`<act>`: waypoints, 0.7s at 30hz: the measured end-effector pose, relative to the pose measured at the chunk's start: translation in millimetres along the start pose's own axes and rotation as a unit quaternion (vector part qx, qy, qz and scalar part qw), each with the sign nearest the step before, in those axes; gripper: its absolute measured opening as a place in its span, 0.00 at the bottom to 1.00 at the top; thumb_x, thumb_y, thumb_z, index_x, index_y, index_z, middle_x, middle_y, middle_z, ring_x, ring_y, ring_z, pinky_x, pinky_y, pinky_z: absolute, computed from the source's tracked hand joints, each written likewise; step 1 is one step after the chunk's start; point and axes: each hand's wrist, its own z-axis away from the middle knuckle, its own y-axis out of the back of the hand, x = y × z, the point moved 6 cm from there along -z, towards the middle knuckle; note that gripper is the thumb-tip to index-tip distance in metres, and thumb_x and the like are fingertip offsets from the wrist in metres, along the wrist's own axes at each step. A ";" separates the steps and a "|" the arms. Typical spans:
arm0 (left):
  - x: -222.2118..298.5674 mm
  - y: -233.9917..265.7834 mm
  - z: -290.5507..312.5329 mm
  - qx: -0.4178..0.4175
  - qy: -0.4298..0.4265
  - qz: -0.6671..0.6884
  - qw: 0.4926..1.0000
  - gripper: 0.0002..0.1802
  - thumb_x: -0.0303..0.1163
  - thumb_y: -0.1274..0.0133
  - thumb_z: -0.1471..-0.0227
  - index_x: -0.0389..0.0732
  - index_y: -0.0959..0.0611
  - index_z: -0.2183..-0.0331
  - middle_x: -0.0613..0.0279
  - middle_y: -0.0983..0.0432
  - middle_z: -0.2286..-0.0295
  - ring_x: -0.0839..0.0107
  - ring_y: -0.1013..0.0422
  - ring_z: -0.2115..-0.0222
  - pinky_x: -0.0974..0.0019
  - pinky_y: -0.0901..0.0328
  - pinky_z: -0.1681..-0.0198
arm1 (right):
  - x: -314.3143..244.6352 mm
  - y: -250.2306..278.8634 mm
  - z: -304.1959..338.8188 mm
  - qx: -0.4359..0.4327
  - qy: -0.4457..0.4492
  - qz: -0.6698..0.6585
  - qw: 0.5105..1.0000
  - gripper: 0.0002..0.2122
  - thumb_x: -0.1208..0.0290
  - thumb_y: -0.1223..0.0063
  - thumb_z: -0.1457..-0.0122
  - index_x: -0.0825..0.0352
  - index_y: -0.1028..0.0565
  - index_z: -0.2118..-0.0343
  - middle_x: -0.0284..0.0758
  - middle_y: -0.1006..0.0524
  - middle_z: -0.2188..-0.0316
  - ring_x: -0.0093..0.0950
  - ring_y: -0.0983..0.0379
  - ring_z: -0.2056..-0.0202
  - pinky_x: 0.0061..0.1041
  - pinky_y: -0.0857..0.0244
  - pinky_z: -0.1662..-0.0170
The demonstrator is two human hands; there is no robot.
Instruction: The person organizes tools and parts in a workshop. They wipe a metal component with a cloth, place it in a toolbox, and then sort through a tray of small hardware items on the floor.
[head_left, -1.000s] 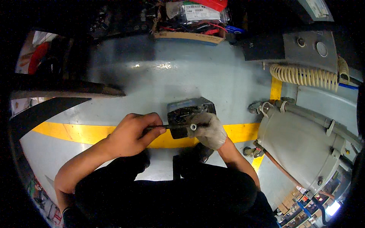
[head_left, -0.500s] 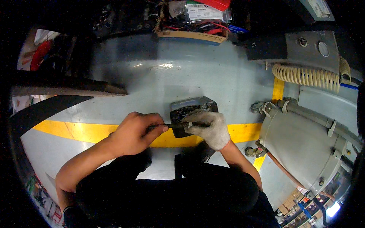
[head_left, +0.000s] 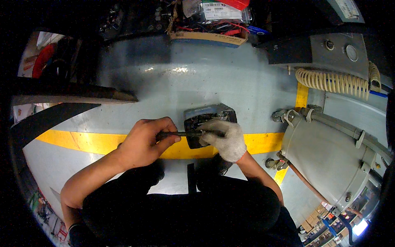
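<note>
A dark boxy part [head_left: 209,119] sits on the grey floor [head_left: 214,78], its near edge over the yellow stripe [head_left: 90,142]. Its casing is grey-black with rounded corners and a paler, dusty top; the face toward the person looks open and cluttered, though the detail inside is too dark to make out. A thin, dark metal tool [head_left: 181,133] lies level across that face, reaching from left to right.

The left hand [head_left: 144,142] is bare and curled tight around the tool's handle end. The right hand [head_left: 224,138] wears a white knit glove and is closed over the tool's far end, pressed against the part's front.

The floor is smooth painted concrete with a glare patch and scuffs. To the right stands a large grey metal housing [head_left: 325,156] with ribs and clamps, and above it hangs a cream coiled hose [head_left: 333,82]. A cardboard tray [head_left: 207,37] of packets and wires sits at the top.
</note>
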 end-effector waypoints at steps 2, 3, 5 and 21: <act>0.7 -0.4 -0.4 -0.006 0.001 -0.002 1.000 0.08 0.30 0.37 0.42 0.37 0.20 0.65 0.47 0.20 0.74 0.50 0.24 0.76 0.55 0.33 0.73 | 5.6 -4.5 -0.2 -0.017 -0.027 -0.003 0.999 0.13 0.64 0.39 0.38 0.69 0.16 0.58 0.43 0.15 0.64 0.43 0.18 0.62 0.36 0.26 0.55; 2.2 -1.0 -0.6 -0.008 0.000 -0.001 1.000 0.08 0.30 0.37 0.42 0.37 0.20 0.65 0.47 0.21 0.74 0.50 0.24 0.76 0.55 0.33 0.72 | 8.1 -8.2 0.6 -0.026 -0.050 -0.004 0.998 0.13 0.65 0.41 0.37 0.69 0.17 0.57 0.44 0.15 0.63 0.45 0.19 0.61 0.38 0.26 0.55; 3.5 -1.6 -1.3 -0.012 -0.004 -0.007 1.000 0.08 0.29 0.38 0.42 0.37 0.21 0.66 0.46 0.21 0.74 0.50 0.24 0.75 0.55 0.33 0.72 | 19.6 -14.8 2.1 -0.043 -0.023 0.047 0.998 0.13 0.67 0.45 0.36 0.70 0.19 0.54 0.46 0.17 0.61 0.48 0.20 0.59 0.42 0.27 0.54; -22.8 16.6 1.0 0.007 0.086 -0.041 0.995 0.10 0.31 0.38 0.41 0.37 0.21 0.67 0.56 0.25 0.79 0.70 0.32 0.79 0.62 0.36 0.73 | 83.3 17.5 -1.6 0.165 0.081 0.118 0.976 0.14 0.62 0.52 0.31 0.69 0.20 0.63 0.36 0.21 0.77 0.30 0.26 0.75 0.30 0.33 0.69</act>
